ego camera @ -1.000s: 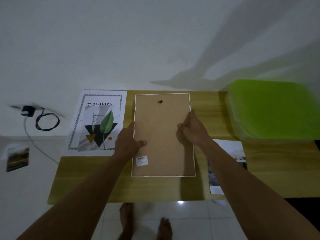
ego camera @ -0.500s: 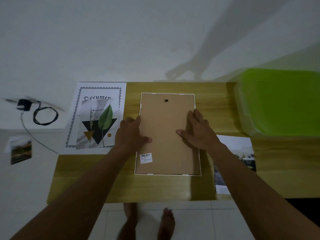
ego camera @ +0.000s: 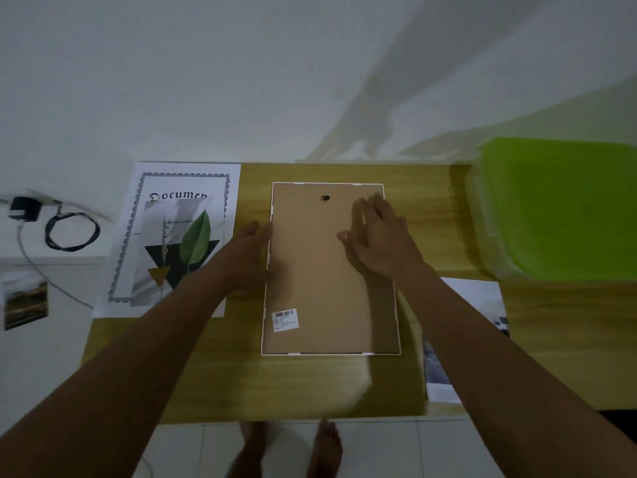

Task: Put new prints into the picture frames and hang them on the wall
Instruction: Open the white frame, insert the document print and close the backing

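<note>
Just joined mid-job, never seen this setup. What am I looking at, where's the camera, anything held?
No machine here: a person works with two bare hands, and the one camera sits on their head, looking forward and down. On the yellowish wooden table lies a white-edged picture frame, face down, brown backing board up, a barcode sticker near its lower left. The left hand lies at the frame's left edge; the right hand rests flat on the backing, slightly blurred. Neither grips anything. Left of the frame: a bordered white document sheet with a leaf print on it. Right: a photo print partly under the arm, and a bright green plastic box.
</note>
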### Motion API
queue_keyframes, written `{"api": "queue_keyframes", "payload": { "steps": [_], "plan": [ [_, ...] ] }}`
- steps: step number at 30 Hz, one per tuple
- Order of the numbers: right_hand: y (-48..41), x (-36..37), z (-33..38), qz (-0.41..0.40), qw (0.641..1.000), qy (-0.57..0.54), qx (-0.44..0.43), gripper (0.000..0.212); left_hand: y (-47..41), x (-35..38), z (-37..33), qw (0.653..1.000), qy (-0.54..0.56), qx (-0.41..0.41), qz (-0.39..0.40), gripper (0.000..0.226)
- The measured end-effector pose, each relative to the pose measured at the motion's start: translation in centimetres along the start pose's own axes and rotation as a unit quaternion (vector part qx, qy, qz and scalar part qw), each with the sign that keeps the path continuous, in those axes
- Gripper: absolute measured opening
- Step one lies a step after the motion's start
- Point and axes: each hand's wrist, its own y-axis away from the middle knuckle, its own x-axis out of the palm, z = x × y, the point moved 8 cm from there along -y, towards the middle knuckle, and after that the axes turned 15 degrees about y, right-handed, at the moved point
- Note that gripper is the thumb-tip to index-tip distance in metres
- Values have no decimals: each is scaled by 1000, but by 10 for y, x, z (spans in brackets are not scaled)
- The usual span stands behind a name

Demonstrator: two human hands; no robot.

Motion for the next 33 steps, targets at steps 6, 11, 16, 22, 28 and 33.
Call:
{"api": "queue_keyframes", "payload": {
  "steps": [6,11,16,22,28,33],
  "plan": [
    [-50,-9,42,-38,999,-5,-32,39,-8,-6,-2,999,-46,11,14,115],
    [-62,-4,47,-75,997,-6,10,20,-9,-7,-2,998,-48,5,26,116],
    [-60,-7,51,-63,998,5,23,25,-7,-7,-4,999,-35,10,23,116],
    [-59,-10,54,-58,998,22,4,27,-7,-8,-2,1000,-11,1,25,119],
    [-61,-11,51,-67,997,30,5,23,-11,-12,-12,995,96,-6,-20,102],
    [-57,-21,44,-91,996,-5,-13,17,-12,-12,-5,983,165,-12,-86,92]
  ]
}}
